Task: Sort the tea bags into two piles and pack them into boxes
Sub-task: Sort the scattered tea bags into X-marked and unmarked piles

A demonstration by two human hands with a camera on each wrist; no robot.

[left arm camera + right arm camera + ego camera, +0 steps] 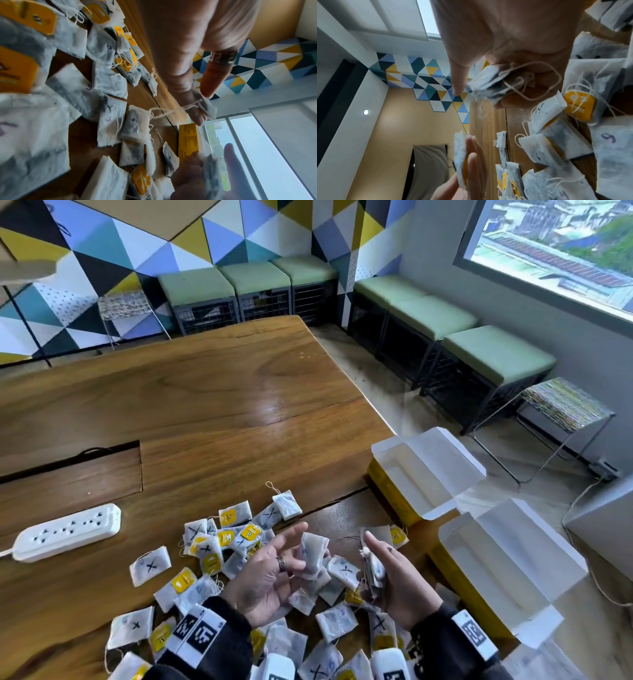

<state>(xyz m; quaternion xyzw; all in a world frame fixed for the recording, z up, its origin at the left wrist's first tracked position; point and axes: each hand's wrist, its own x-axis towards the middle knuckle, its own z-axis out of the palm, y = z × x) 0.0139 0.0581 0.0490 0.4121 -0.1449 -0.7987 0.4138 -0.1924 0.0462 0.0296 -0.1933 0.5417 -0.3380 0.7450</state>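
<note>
Many white tea bags (pixel 205 549) lie loose on the wooden table (pixel 212 405); some carry a black X, some a purple mark, several have yellow tags. My left hand (pixel 291 559) is held palm up over the pile and pinches a single tea bag (pixel 313 553), seen from the wrist as a tea bag (pixel 208 106) between thumb and finger. My right hand (pixel 380 563) grips a small stack of tea bags (pixel 371 571), the same stack (pixel 488 83) in its wrist view, index finger (pixel 458 81) straight. Two open yellow boxes (pixel 428 460) (pixel 507 559) stand at the right, both look empty.
A white power strip (pixel 65 532) lies on the left of the table, beside a cable cut-out (pixel 72 470). The table's right edge runs just past the boxes. Green-topped stools (pixel 496 354) and a wire-legged stool (pixel 565 405) stand on the floor beyond.
</note>
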